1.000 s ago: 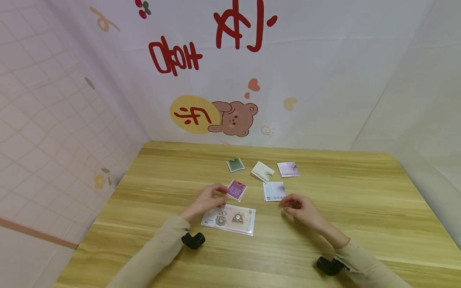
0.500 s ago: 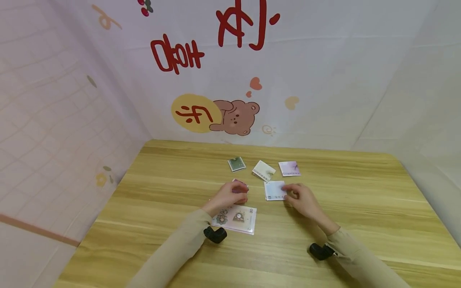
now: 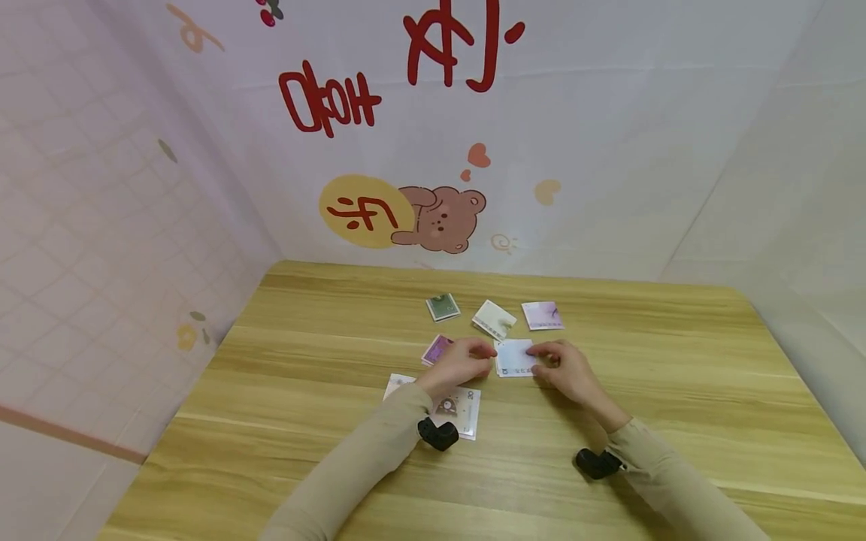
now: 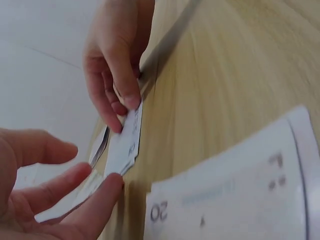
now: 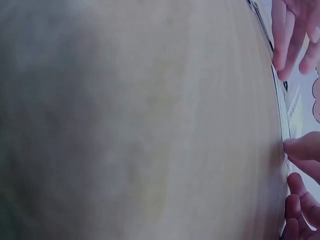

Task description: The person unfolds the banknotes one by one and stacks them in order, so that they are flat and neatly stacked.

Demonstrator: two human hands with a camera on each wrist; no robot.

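Observation:
A light-blue folded banknote lies on the table between the two hands. At its right edge, my right hand pinches it with thumb and index finger, as the left wrist view also shows. My left hand reaches over from the left, its fingers spread apart and the thumb tip right at the note's near left corner. Under the left wrist lies a pink unfolded 20 banknote, partly covered by the sleeve. A purple folded banknote sits just behind the left hand, which partly hides it.
Farther back lie a green folded banknote, a cream folded one close behind the blue note, and a pale-violet folded one. A printed cloth hangs behind the wooden table.
My left hand has moved right, past the purple banknote, to the blue note's left side. My right hand has come in from just beside the blue note and taken hold of its right edge.

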